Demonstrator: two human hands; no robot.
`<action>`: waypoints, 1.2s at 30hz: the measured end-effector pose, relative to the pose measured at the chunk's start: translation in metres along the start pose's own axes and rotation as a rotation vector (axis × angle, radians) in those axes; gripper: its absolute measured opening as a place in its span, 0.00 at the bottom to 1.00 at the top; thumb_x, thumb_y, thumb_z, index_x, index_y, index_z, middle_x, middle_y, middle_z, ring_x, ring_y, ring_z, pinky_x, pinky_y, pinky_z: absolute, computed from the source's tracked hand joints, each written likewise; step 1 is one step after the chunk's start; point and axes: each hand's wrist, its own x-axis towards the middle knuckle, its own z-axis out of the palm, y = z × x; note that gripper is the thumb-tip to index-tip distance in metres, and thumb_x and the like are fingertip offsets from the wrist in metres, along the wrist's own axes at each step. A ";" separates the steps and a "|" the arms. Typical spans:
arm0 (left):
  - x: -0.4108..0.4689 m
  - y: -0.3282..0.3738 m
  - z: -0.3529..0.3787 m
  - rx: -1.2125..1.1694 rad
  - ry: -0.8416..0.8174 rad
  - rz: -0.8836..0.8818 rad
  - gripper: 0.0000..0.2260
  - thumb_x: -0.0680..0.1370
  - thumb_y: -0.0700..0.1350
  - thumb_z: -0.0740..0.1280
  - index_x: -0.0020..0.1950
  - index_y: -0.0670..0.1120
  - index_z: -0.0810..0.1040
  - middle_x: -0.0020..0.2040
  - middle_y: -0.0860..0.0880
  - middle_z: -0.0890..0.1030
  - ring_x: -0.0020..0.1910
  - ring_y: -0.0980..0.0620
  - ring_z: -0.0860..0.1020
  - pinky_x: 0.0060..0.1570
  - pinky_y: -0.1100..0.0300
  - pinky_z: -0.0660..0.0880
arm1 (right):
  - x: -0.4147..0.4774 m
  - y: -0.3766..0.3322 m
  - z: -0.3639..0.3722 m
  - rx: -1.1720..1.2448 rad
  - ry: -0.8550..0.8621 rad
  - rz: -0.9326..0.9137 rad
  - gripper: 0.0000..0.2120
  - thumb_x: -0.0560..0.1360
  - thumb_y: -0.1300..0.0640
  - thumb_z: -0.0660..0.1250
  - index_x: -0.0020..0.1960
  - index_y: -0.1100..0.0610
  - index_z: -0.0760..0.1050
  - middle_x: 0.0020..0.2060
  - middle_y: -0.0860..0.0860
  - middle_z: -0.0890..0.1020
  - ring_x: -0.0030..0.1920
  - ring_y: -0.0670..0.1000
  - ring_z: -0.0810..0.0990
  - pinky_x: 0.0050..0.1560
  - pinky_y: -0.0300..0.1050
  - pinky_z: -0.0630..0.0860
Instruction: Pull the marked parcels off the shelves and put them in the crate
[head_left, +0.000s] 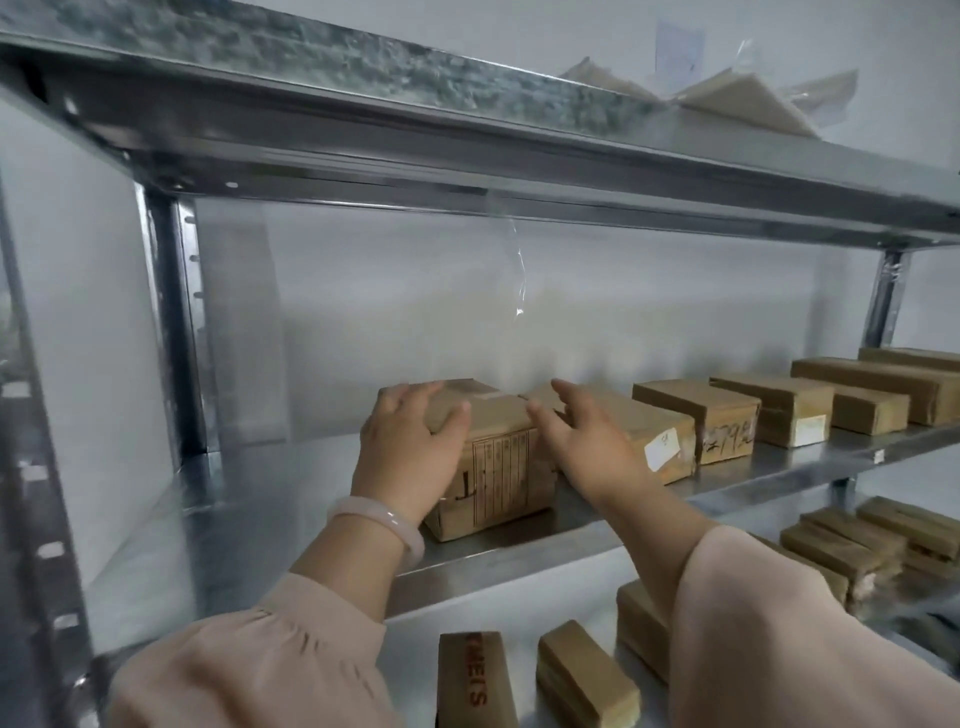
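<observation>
A brown taped parcel (498, 467) with a printed form and a large letter on its front stands at the left end of the middle shelf (291, 499). My left hand (410, 447) lies over its top left corner, fingers curled onto the top. To its right my right hand (582, 441) is spread, fingers apart, between this parcel and the neighbouring parcel (654, 436), which carries a white label. Whether the right hand touches either parcel is unclear. No crate is in view.
More brown parcels (727, 421) line the middle shelf to the right. The lower shelf holds several parcels, one with red lettering (475, 680). Flat plastic-wrapped packets (743, 98) lie on the top shelf. A steel upright (171, 322) stands at the left.
</observation>
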 end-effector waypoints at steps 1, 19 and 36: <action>0.003 -0.002 0.004 -0.006 -0.029 -0.036 0.20 0.77 0.58 0.62 0.69 0.58 0.71 0.72 0.51 0.66 0.70 0.48 0.66 0.68 0.57 0.62 | 0.009 0.001 0.000 0.088 -0.027 0.053 0.29 0.76 0.36 0.59 0.74 0.45 0.62 0.67 0.48 0.73 0.62 0.48 0.72 0.53 0.37 0.63; -0.037 0.012 0.020 -0.249 0.109 -0.013 0.25 0.74 0.40 0.65 0.62 0.69 0.70 0.68 0.63 0.58 0.61 0.65 0.65 0.59 0.68 0.69 | 0.010 0.040 0.003 0.834 -0.113 0.046 0.13 0.78 0.47 0.63 0.54 0.54 0.78 0.48 0.49 0.84 0.51 0.45 0.82 0.51 0.41 0.78; -0.047 0.029 0.013 0.112 0.143 -0.009 0.34 0.66 0.74 0.63 0.71 0.67 0.62 0.74 0.55 0.62 0.72 0.52 0.63 0.70 0.46 0.66 | 0.013 0.044 0.000 0.869 -0.250 -0.001 0.43 0.53 0.27 0.75 0.65 0.40 0.70 0.60 0.44 0.79 0.57 0.41 0.80 0.53 0.41 0.77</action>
